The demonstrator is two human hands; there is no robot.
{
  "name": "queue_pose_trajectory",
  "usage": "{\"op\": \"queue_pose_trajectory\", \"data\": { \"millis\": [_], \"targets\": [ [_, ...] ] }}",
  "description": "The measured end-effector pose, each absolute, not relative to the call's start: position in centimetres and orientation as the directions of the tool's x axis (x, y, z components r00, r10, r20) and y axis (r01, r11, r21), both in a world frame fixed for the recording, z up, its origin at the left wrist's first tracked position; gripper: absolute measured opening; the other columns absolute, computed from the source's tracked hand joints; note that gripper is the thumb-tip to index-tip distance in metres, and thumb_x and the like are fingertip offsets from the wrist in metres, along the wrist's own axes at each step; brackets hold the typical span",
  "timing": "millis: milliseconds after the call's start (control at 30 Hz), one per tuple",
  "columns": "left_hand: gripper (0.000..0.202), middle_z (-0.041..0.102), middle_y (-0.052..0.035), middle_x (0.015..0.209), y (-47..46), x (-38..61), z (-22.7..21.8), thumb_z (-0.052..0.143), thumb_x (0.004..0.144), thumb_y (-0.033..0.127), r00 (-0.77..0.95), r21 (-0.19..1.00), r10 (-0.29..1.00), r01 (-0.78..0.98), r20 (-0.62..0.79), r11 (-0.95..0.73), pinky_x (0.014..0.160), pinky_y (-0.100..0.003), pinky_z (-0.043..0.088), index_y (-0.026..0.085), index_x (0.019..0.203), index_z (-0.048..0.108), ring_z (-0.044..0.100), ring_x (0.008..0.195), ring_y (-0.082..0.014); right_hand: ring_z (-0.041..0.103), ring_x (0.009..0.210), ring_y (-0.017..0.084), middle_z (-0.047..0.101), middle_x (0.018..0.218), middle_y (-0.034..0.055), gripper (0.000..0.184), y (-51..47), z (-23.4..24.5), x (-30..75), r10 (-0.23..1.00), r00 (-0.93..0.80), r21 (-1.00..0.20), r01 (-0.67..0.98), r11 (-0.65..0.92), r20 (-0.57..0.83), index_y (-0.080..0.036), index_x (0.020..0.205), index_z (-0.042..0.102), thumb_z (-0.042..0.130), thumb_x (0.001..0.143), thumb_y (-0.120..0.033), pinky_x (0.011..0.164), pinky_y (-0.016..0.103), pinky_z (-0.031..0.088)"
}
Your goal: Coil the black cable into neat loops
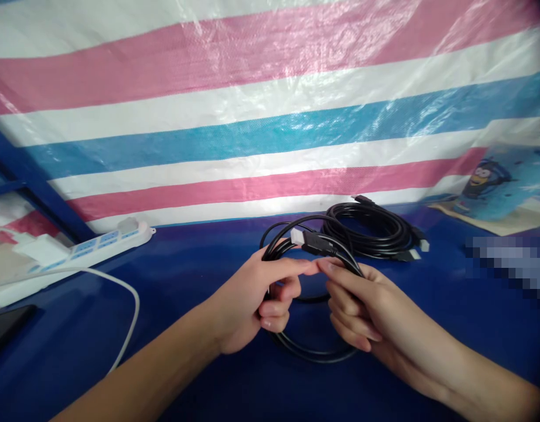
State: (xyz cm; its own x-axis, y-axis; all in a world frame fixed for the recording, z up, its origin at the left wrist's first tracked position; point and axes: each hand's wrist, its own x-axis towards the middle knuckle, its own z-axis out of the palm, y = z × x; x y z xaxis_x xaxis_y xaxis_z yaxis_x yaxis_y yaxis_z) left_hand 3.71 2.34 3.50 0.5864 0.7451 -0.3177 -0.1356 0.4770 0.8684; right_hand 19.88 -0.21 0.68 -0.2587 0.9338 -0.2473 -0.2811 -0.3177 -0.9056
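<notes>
Left hand [252,302] and right hand [369,313] both clench the coil [314,353] over the worktop's [173,281] middle; hold its loops stacked, plug [298,236] free.

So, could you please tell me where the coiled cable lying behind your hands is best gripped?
Probably its near arc, from above: the coiled cable lies flat on the table with its loops bunched there, so fingers can close round every strand. Its plugs lie loose on the right.
</notes>
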Motion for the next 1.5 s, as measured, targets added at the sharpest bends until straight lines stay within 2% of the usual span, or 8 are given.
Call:
{"op": "queue_pose_trajectory", "data": {
  "millis": [167, 567, 733, 967, 1100, 1233, 1367, 1500],
  "targets": [
    [0.016, 0.037, 0.0089, 0.049, 2.2, 3.0, 4.0, 0.060, 0.079, 0.026, 0.733, 0.842, 0.607, -0.089, -0.307, 0.532, 0.035, -0.015, 0.015, 0.017, 0.073, 0.050, 0.021, 0.034, 0.0006, 0.018, 0.033, 0.000, 0.019, 0.042, -0.0077, 0.053, 0.0, 1.1, 20.4, 0.900, -0.348, -0.893, -0.266, -0.363, -0.262, -0.015, 0.051, 0.024, 0.059, 0.081, -0.042, 0.034, 0.015, 0.019],
    [0.022, 0.020, 0.0130, 0.041, 1.8, 4.0, 3.6, 0.063, 0.078, 0.027, 0.554, 0.930, 0.806, -0.143, -0.208, 0.338, 0.033, -0.017, 0.010, 0.018, 0.068, 0.044, 0.012, 0.034, -0.0002, 0.017, 0.037, 0.002, 0.018, 0.045, -0.0094, 0.041, 0.0, 0.6, 20.1, 0.947, -0.250, -0.940, -0.223, -0.259, -0.202, -0.017, 0.059, 0.033, 0.061, 0.079, -0.039, 0.038, 0.018, 0.032],
    [0.028, 0.020, 0.0123, 0.038, 1.9, 3.7, 3.8, 0.059, 0.080, 0.028, 0.638, 0.927, 0.735, -0.089, -0.229, 0.365, 0.034, -0.018, 0.009, 0.018, 0.063, 0.040, 0.011, 0.033, -0.0008, 0.038, 0.043, 0.004, 0.037, 0.049, -0.0056, 0.034, 0.5, 0.3, 20.2, 0.973, -0.196, -0.976, -0.153, -0.153, -0.122, -0.015, 0.063, 0.042, 0.059, 0.081, -0.039, 0.048, 0.020, 0.042],
    [0.018, 0.032, 0.0119, 0.040, 1.9, 3.3, 3.4, 0.069, 0.074, 0.024, 0.776, 0.949, 0.610, -0.048, -0.161, 0.311, 0.036, -0.015, 0.016, 0.019, 0.087, 0.058, 0.020, 0.034, -0.0006, 0.032, 0.039, 0.003, 0.033, 0.048, -0.0061, 0.013, 0.9, 0.2, 21.0, 0.973, -0.224, -0.997, -0.045, -0.064, -0.053, -0.015, 0.070, 0.054, 0.054, 0.078, -0.026, 0.037, 0.015, 0.029],
    [0.050, 0.041, 0.0081, 0.053, 2.7, 2.4, 2.6, 0.066, 0.070, 0.052, 0.918, 0.940, 0.394, -0.106, -0.032, 0.323, 0.042, -0.018, 0.026, 0.022, 0.109, 0.056, 0.031, 0.041, -0.0023, 0.029, 0.037, 0.002, 0.032, 0.048, -0.0063, 0.011, 0.9, 0.9, 21.4, 0.954, -0.289, -0.996, 0.010, 0.084, 0.078, -0.015, 0.066, 0.053, 0.049, 0.074, -0.021, 0.036, 0.015, 0.022],
    [0.081, 0.042, 0.0058, 0.055, 2.8, 2.4, 2.8, 0.029, 0.068, 0.084, 0.937, 0.954, 0.350, -0.107, 0.003, 0.279, 0.038, -0.019, 0.019, 0.018, 0.108, 0.054, 0.023, 0.038, -0.0027, 0.049, 0.052, 0.005, 0.056, 0.062, -0.0027, 0.025, 0.5, 1.8, 21.6, 0.915, -0.364, -0.935, 0.229, 0.270, 0.175, -0.017, 0.074, 0.062, 0.041, 0.068, -0.006, 0.047, 0.015, 0.036],
    [0.039, 0.045, 0.0051, 0.058, 2.0, 3.0, 4.8, 0.049, 0.081, 0.056, 0.809, 0.966, 0.529, 0.193, -0.257, 0.174, 0.040, -0.015, 0.022, 0.020, 0.096, 0.054, 0.033, 0.045, -0.0035, 0.062, 0.079, 0.008, 0.066, 0.085, -0.0043, 0.045, 0.1, 2.5, 21.3, 0.870, -0.418, -0.829, 0.364, 0.425, 0.263, -0.023, 0.085, 0.066, 0.035, 0.066, 0.003, 0.072, 0.016, 0.046],
    [0.018, 0.048, 0.0034, 0.063, 1.1, 3.8, 6.6, 0.064, 0.071, 0.033, 0.747, 0.903, 0.535, 0.422, -0.395, 0.077, 0.049, -0.016, 0.036, 0.018, 0.075, 0.056, 0.044, 0.054, -0.0058, 0.062, 0.080, 0.009, 0.067, 0.092, -0.0049, 0.041, -0.5, 2.9, 21.1, 0.874, -0.441, -0.762, 0.489, 0.424, 0.203, -0.024, 0.079, 0.067, 0.037, 0.066, 0.002, 0.074, 0.018, 0.047]
  ]
}}
